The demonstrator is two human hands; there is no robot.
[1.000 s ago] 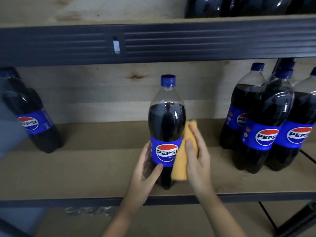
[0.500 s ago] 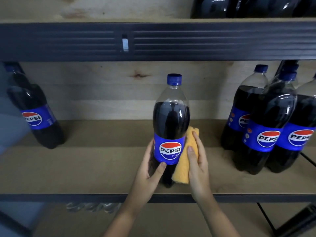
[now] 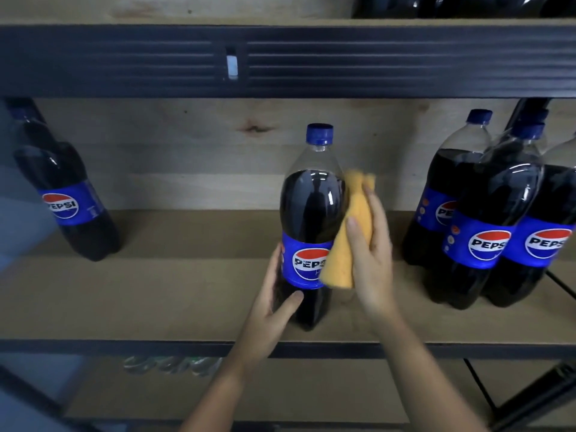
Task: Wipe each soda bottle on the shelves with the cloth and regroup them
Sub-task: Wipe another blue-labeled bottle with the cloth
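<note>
Wood shelf [image 3: 156, 294] is carrying an upright bottle [image 3: 311, 213] mid-board. Left hand [image 3: 274, 310] is gripping its lower body, thumb across the front. Right hand [image 3: 371, 254] is pressing an orange cloth [image 3: 346, 241] against its right side, fingers curled on cloth. More bottles [image 3: 486, 213] are sitting right.

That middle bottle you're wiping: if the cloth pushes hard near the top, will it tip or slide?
Probably tippy up high: the middle bottle is tall on a narrow base. It looks nearly full of dark soda, so likely heavy enough to resist sliding. The left hand holds it low while the right hand presses the cloth, which should steady it.
</note>
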